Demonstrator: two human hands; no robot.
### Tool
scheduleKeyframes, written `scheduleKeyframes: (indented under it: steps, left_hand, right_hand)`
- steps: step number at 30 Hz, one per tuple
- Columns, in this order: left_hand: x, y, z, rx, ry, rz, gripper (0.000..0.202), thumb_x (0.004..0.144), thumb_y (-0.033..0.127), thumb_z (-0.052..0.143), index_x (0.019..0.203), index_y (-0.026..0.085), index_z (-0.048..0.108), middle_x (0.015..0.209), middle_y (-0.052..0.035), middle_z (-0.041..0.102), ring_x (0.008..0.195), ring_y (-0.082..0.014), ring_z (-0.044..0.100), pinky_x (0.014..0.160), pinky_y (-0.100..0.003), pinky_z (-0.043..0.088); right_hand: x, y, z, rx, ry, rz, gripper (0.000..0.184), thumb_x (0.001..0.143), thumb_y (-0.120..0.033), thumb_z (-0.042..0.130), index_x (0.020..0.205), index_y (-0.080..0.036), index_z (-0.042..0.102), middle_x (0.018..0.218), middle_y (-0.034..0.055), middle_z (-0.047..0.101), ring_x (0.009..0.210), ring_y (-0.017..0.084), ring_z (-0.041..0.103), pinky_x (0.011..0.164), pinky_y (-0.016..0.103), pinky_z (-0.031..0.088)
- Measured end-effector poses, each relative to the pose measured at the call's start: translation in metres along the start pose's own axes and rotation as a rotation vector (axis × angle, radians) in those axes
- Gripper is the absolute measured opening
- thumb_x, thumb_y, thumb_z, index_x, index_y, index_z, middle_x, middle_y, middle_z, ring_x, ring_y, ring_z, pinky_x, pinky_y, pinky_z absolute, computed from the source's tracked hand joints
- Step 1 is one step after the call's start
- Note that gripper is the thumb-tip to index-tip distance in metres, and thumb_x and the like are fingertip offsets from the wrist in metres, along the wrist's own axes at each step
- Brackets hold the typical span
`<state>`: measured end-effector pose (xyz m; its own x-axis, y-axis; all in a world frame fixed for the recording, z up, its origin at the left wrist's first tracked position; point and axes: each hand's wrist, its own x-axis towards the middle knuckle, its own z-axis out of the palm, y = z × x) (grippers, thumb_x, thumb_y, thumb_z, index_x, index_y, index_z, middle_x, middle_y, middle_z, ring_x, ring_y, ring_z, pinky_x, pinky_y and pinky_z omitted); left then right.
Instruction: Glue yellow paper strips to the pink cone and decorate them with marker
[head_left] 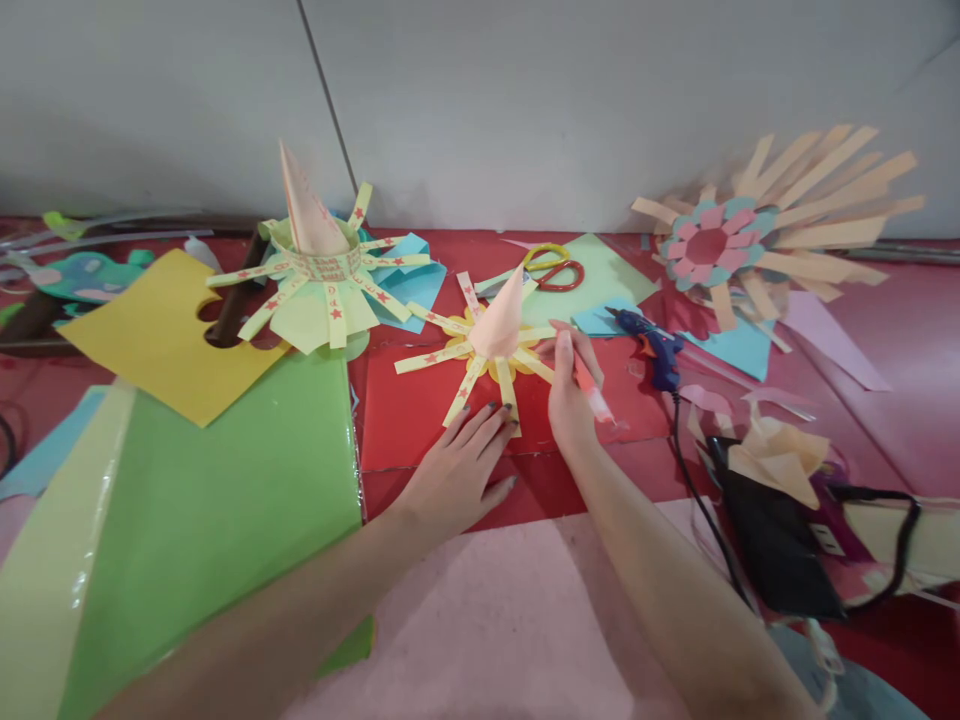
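The right hand (571, 400) is closed around a thin red and white marker pen (591, 388). The pen leans, with its pale end pointing down and to the right, away from the craft, and its other end hidden inside the fist. The left hand (463, 462) lies flat and open on the red paper sheet (420, 415), holding nothing. Its fingertips (501, 412) touch the end of one yellow strip. Both hands sit just below the small paper sun with a peach cone and yellow strips (491, 345). The sun lies ahead of the hands, toward the wall, and a little to the left of the right hand. The cone stands almost upright with its tip leaning a bit to the right. The strips spread out flat like rays, and some have small red stars on them. The right hand is nearer to the cone, and the left hand is nearer to the lower strips. Just to the right of the pen lies a blue glue gun (651, 345) with a black cord (686, 450) running down toward the person. Farther left stands a bigger pale green paper sun with a tall peach cone (319, 265). A big green paper sheet (217, 500) lies at the left, and a pink paper sheet (480, 620) lies under the arms.
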<state>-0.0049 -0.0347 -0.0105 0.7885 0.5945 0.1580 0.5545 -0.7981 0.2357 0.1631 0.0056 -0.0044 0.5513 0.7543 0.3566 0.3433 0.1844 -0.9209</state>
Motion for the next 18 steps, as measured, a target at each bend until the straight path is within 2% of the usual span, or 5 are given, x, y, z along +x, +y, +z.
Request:
scheduleKeyframes:
  steps: [4,6,10,14,18]
  left_hand:
    - [0.001,0.000,0.000,0.008,-0.011,0.007,0.049,0.094,0.039,0.038,0.133,0.010,0.042,0.142,-0.0090,0.042,0.132,-0.0241,0.036,0.111,-0.041,0.026]
    - [0.000,-0.001,0.001,0.015,-0.011,0.011,0.049,0.094,0.038,0.038,0.133,0.010,0.042,0.142,-0.0090,0.042,0.132,-0.0245,0.036,0.111,-0.041,0.026]
    - [0.000,-0.001,0.003,0.019,-0.007,0.007,0.047,0.094,0.038,0.038,0.132,0.011,0.044,0.142,-0.0083,0.043,0.133,-0.0239,0.035,0.112,-0.041,0.025]
    - [0.000,-0.001,0.001,0.025,-0.005,0.008,0.046,0.094,0.038,0.037,0.131,0.011,0.045,0.142,-0.0074,0.042,0.132,-0.0239,0.036,0.111,-0.041,0.026]
    - [0.000,0.000,0.000,0.029,-0.001,0.013,0.046,0.095,0.039,0.034,0.131,0.012,0.046,0.142,-0.0073,0.042,0.132,-0.0236,0.037,0.111,-0.041,0.027]
  right_hand:
    - [-0.002,-0.005,-0.003,-0.032,-0.131,0.091,0.035,0.087,-0.044,0.046,0.073,-0.018,0.064,0.052,-0.0035,0.047,0.050,0.009,0.046,0.052,0.023,0.042]
    - [-0.002,-0.002,-0.002,0.011,-0.171,0.144,0.035,0.087,-0.045,0.046,0.071,-0.018,0.062,0.045,-0.0059,0.042,0.042,0.008,0.039,0.045,0.022,0.036]
    - [0.003,0.005,0.001,0.095,-0.207,0.175,0.024,0.084,-0.041,0.053,0.072,-0.020,0.051,0.043,-0.0085,0.044,0.041,0.008,0.045,0.046,0.021,0.038]
    - [0.004,0.003,0.000,0.073,-0.238,0.171,0.030,0.082,-0.037,0.057,0.061,-0.021,0.042,0.042,-0.0081,0.047,0.041,0.008,0.047,0.049,0.022,0.040]
    - [0.002,-0.002,-0.001,0.023,-0.231,0.169,0.031,0.081,-0.035,0.058,0.059,-0.021,0.041,0.040,-0.0093,0.043,0.039,0.007,0.044,0.047,0.021,0.037]
